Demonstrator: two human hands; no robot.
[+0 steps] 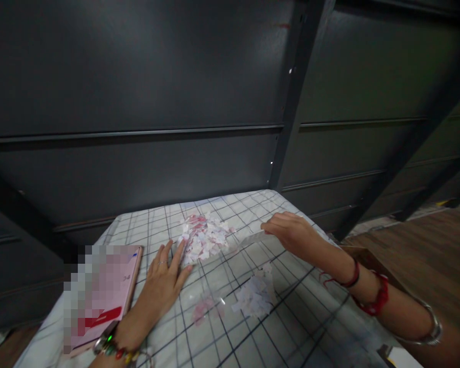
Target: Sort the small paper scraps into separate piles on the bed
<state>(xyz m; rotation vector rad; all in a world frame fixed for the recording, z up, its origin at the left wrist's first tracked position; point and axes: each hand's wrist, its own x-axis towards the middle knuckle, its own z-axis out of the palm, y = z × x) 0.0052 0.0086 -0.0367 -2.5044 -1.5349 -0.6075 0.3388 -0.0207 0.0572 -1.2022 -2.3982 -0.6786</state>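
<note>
Dark metal panels (138, 66) are standing behind a counter (249, 202), over which a checked cloth (168, 327) is spreading, giving the loose scraps a flat bed. The large mixed pile of paper scraps (209, 237) is lying toward the far side, between the person's two hands and apparently within easy reach of both. The left hand (164, 273) is resting palm down with fingers spread, its fingertips at the pile's near left edge, probably to steady what is there. The right hand (289, 230) is pinching a translucent strip (253, 237) that is stretching toward the pile, seemingly to keep it taut; whether it is running under the scraps is unclear. Nearer the person, a small white pile (255, 296) and a pink cluster (202, 309) are sitting apart, perhaps being kept separate by colour. A pink flat item (117, 291) is lying left, clear of the scraps.
</note>
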